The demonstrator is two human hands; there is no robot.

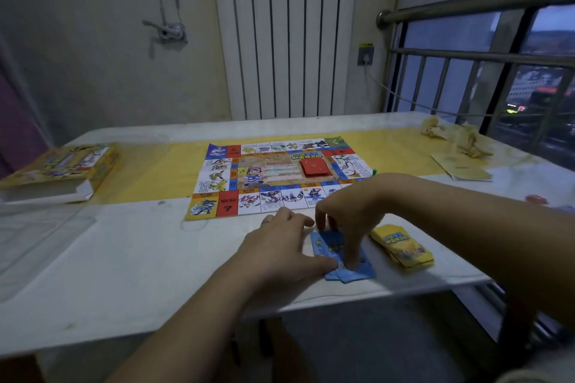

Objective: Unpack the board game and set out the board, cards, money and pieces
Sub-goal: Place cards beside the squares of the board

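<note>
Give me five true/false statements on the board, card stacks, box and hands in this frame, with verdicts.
1. The colourful paper game board lies unfolded on the white table. True.
2. The red card stack sits off the board, next to the box. False: it rests on the board, right of its middle.
3. The left hand and right hand both touch the blue card pile. True.
4. The yellow card stack lies left of the blue pile. False: it lies to its right.
5. The yellow cardboard game box sits on the board. False: it sits at the table's far left, apart from the board.
</note>
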